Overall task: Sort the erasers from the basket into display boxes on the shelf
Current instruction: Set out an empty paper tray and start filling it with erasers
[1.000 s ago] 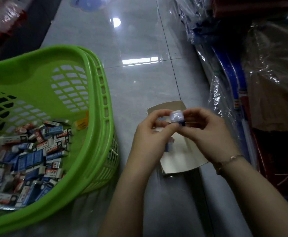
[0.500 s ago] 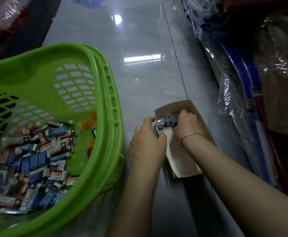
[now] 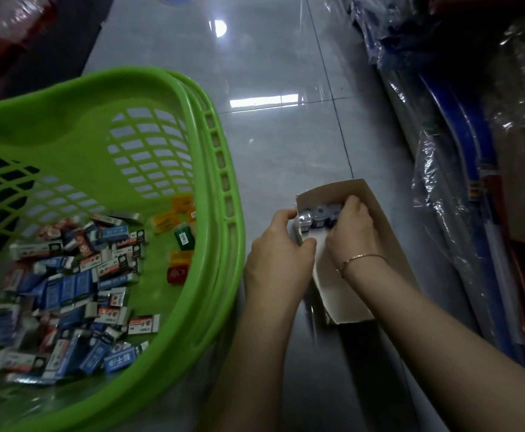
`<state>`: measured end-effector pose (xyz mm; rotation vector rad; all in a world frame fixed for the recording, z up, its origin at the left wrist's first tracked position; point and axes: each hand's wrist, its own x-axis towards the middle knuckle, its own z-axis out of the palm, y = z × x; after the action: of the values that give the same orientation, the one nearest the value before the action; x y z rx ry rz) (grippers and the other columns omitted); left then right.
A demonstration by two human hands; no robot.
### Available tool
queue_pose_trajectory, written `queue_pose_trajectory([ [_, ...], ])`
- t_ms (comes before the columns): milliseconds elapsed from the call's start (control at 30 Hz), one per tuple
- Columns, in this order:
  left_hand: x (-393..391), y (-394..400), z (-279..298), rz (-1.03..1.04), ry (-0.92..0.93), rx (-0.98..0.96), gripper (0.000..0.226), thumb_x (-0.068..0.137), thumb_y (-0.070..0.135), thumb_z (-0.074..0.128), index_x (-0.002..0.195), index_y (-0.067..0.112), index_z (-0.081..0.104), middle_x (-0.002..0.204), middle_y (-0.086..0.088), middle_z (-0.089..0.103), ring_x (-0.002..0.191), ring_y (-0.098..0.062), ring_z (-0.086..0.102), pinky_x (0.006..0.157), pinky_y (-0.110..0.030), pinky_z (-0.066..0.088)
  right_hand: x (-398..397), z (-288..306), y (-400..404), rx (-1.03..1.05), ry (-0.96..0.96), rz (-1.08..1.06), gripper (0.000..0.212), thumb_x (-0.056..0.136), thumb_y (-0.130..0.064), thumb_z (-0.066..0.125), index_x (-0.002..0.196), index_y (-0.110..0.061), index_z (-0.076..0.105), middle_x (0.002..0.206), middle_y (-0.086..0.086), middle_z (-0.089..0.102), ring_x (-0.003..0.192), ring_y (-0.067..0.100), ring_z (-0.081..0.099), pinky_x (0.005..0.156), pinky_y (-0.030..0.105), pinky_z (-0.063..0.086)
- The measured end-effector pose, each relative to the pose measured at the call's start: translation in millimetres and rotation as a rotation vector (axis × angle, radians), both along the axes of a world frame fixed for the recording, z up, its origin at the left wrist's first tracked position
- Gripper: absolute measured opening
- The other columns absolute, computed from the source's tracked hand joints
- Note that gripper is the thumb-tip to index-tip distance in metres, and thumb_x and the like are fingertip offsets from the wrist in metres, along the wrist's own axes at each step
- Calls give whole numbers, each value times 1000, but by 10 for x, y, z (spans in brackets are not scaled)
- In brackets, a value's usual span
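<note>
A green plastic basket [image 3: 217, 194] fills the left of the head view, with several loose erasers [image 3: 77, 285] in blue, white, red and orange wrappers on its bottom. To its right an open cardboard display box [image 3: 389, 244] lies on the floor. A row of blue-and-white erasers [image 3: 314, 215] stands at the box's far end. My left hand [image 3: 278, 254] grips the box's left wall near that row. My right hand [image 3: 353, 232] is inside the box, its fingers curled round the rightmost erasers of the row.
Glossy grey floor tiles [image 3: 273, 145] stretch ahead. Rolled goods wrapped in clear plastic [image 3: 460, 188] run along the right side close to the box. A dark shelf base [image 3: 36, 57] sits at the upper left behind the basket.
A second ago both hands held one eraser up above the box. They have come down into the box, where the eraser now stands in the row at the far end.
</note>
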<state>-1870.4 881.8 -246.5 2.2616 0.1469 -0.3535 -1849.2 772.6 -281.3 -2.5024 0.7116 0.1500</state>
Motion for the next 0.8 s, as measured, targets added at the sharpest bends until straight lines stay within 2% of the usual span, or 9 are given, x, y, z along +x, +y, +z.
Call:
queue_pose_trajectory([
  [333,3,-4,8,-12,-25,-50,39,84,37,62,120,30,51,87,-8,67,84,-28,64,75,-40,53,-76,66,-76,-2,16,93,34,85,-3,46,116,-6,31,114,22,56,98,39,57,71,34,36],
  [400,-15,-23,51,44,-95,-84,25,88,40,58,105,22,54,74,-2,63,77,-26,63,70,-39,51,-110,147,-97,-12,21,119,29,85,-4,46,111,-9,36,108,20,59,92,35,56,69,32,37],
  [467,-42,-58,97,142,-111,-222,22,92,39,54,84,18,52,62,4,56,68,-22,60,65,-40,51,-177,261,-128,33,-77,118,20,83,-5,48,101,-12,48,101,14,63,90,32,57,71,31,43],
  [533,-47,-118,151,249,-17,-401,31,96,36,49,72,17,49,62,4,52,63,-18,53,60,-37,49,-286,433,-135,334,-229,49,17,81,-3,52,90,-16,61,90,6,67,87,24,63,75,30,50],
  [600,-40,-181,235,322,112,-569,34,99,35,44,71,16,51,65,1,53,59,-14,50,52,-27,41,-412,689,-143,887,-304,25,22,80,2,53,84,-15,67,87,7,70,86,20,67,75,32,55],
  [633,-39,-203,280,326,167,-637,34,100,36,42,77,14,56,68,-1,56,60,-13,51,49,-24,39,-472,788,-161,1063,-293,74,23,79,3,55,87,-14,69,89,8,71,87,20,68,74,31,57],
  [700,-48,-245,349,293,245,-731,39,100,39,39,92,10,63,78,-6,64,67,-15,59,52,-23,42,-565,904,-210,1058,-283,251,29,77,7,59,94,-13,70,94,5,72,90,18,68,76,28,57],
  [767,-75,-270,394,275,292,-807,44,100,43,38,88,10,64,75,-5,66,66,-13,61,54,-23,45,-603,964,-247,925,-311,302,34,74,12,60,94,-13,71,94,3,72,91,20,67,80,30,56],
  [800,-85,-275,410,291,314,-876,45,98,45,39,83,9,61,70,-4,65,61,-11,59,52,-21,45,-610,983,-267,945,-329,265,34,73,13,60,91,-13,71,93,4,73,90,22,67,81,31,56],
])
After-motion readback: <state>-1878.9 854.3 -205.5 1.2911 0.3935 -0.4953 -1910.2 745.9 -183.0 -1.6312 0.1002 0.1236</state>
